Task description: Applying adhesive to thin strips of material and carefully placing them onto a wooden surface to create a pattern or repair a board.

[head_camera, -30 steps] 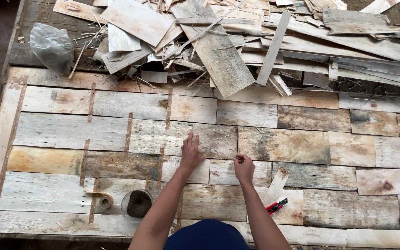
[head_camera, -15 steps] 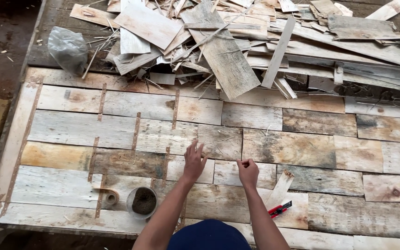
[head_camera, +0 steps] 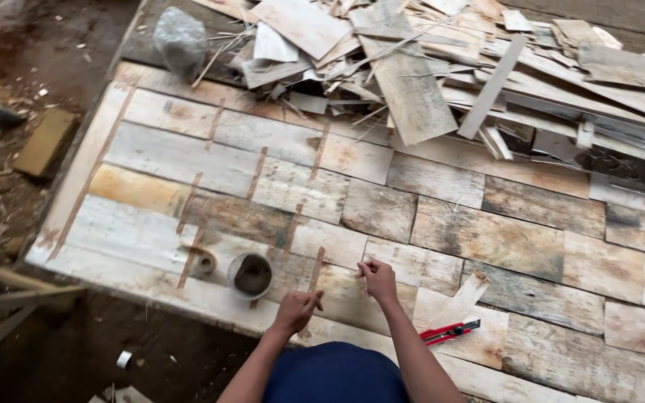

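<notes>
Both hands have drawn back toward the near edge of the panel since the earlier frame, where the left one lay flat and spread farther in; the view has also swung, so the panel now runs slantwise.

That panel is the largest thing here: a wide sheet pieced together from pale and brown veneer patches, with thin brown tape strips over its seams toward the left end. Along its far edge lies a heap of veneer scraps, long strips and broad offcuts piled loosely, and at the far left corner sits a crumpled grey plastic bag. Near the near edge, left of the hands, stands a small round pot with a dark inside, and just beside it on the left lies a tape roll. A loose veneer strip lies tilted to the right of the hands, with a red utility knife just beside its near end.

The left hand rests on the panel at the near edge, fingers curled closed at the lower end of a narrow tape strip that runs away from it. The right hand sits just to the right, its fingers bent and pinched together with the tips touching the veneer; whether they grip anything I cannot tell.
</notes>
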